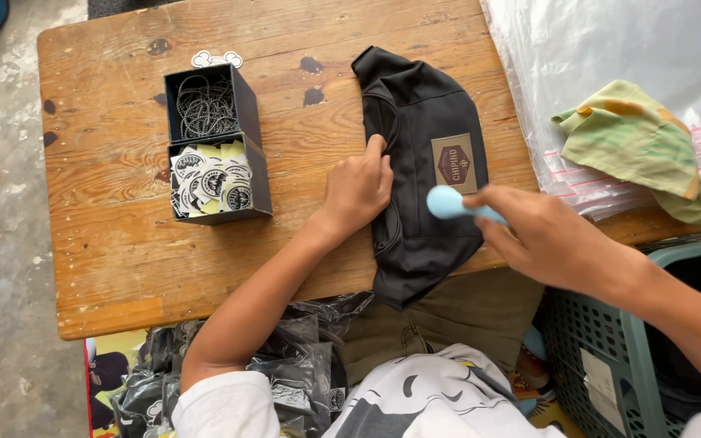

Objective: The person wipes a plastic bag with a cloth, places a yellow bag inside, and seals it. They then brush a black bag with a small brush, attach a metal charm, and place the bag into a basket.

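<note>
Nearest the lens, bottom centre: the person's white printed shirt (415,401), with a heap of black plastic bags (285,365) at lower left of it.

Right hand (549,239), centre right: fingers closed around a pale blue tool (452,203), its rounded end hovering over or touching the black garment (423,170); contact cannot be told. Left hand (359,186), centre: flat, fingers together, pressing the garment's left edge onto the wooden table (123,162). The hands are apart, with the garment between them.

Progress, judged: the garment lies folded into a narrow upright bundle with its brown patch (453,162) facing up, so folding looks mostly done. It is not bagged, and no tag shows on it.

Edges and room: the garment's lower end overhangs the table's near edge at centre. Bare wood lies left of it, as far as the black two-compartment box (253,162) at upper left, holding cords above and round tags below. At right, clear plastic bags (610,65) and a green cloth (642,146) crowd the table. A teal basket (610,341) stands at lower right.
</note>
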